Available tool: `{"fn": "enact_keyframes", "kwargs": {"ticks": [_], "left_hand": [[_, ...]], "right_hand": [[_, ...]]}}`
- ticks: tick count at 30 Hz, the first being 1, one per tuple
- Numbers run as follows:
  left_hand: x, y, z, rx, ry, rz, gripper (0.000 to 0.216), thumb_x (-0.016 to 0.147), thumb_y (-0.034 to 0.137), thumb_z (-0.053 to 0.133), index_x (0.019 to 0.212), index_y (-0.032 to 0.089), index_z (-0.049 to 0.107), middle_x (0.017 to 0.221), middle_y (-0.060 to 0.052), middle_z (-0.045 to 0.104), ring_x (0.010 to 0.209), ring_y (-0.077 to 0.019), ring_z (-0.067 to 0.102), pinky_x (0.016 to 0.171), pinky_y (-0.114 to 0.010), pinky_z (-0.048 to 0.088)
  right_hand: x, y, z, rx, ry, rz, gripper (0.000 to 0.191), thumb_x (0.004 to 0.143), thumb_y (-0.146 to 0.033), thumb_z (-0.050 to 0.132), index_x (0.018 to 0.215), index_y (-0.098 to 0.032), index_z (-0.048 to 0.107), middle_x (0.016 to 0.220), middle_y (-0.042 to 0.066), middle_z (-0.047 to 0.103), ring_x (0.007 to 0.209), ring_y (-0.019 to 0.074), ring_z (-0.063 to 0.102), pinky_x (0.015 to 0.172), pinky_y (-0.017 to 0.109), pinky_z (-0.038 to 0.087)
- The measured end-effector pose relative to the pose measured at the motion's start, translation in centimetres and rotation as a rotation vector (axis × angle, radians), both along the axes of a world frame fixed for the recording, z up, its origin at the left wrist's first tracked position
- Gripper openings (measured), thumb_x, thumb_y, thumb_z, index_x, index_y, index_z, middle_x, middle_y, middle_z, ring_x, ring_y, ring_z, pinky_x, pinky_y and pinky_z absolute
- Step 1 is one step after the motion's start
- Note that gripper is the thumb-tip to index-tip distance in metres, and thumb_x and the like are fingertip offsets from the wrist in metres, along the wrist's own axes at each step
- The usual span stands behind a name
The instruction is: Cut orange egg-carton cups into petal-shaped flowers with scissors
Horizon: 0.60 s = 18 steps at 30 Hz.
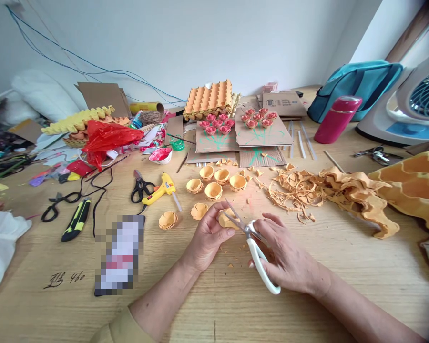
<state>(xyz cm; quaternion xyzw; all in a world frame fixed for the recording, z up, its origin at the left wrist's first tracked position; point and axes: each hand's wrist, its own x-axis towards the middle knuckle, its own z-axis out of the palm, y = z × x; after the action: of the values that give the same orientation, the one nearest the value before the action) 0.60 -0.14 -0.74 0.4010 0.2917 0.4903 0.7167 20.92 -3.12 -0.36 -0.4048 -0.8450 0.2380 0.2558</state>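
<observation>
Between the thumb and fingers of my left hand (208, 238) is a small orange egg-carton cup (227, 219). My right hand (284, 250) has its fingers through the white handles of a pair of scissors (260, 269). The scissor blades are apart and lie at the edge of the cup. Just beyond my hands stand several cut carton cups (213, 191) with petal-like rims, some stacked. Another stack of cups (168, 220) sits further left, and a single cup (199, 211) is close to my left fingers. Small orange scraps lie under my hands.
To the left are a yellow glue gun (162, 188), black-handled scissors (142, 186), a utility knife (76, 220) and a blurred phone-like object (119, 255). Carton trimmings (296, 188) heap at right. Cardboard with red flowers (264, 133), egg trays (209, 100) and a pink bottle (338, 119) stand behind.
</observation>
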Motion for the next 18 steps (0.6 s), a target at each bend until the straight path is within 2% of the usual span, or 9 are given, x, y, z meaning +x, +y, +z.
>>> {"fn": "enact_keyframes", "kwargs": {"ticks": [8,18], "left_hand": [[0.01,-0.07,0.60,-0.042,-0.031,-0.017,0.053,0.070,0.016,0.082,0.118,0.027,0.063,0.092,0.002,0.066,0.087,-0.0134,0.061,0.087,-0.029,0.046],[-0.13,0.17,0.90,-0.082,-0.071,-0.031,0.057,0.069,0.015,0.082,0.121,0.027,0.062,0.091,0.001,0.069,0.088,-0.0134,0.063,0.086,-0.028,0.048]], "right_hand": [[-0.01,-0.06,0.10,0.020,0.031,0.005,0.017,0.091,-0.032,0.054,0.086,-0.023,0.041,0.079,-0.002,0.053,0.072,0.0180,0.053,0.105,0.050,0.030],[-0.08,-0.17,0.26,0.035,0.042,0.004,0.016,0.092,-0.030,0.053,0.084,-0.023,0.041,0.077,-0.002,0.054,0.070,0.0176,0.051,0.100,0.046,0.032]]}}
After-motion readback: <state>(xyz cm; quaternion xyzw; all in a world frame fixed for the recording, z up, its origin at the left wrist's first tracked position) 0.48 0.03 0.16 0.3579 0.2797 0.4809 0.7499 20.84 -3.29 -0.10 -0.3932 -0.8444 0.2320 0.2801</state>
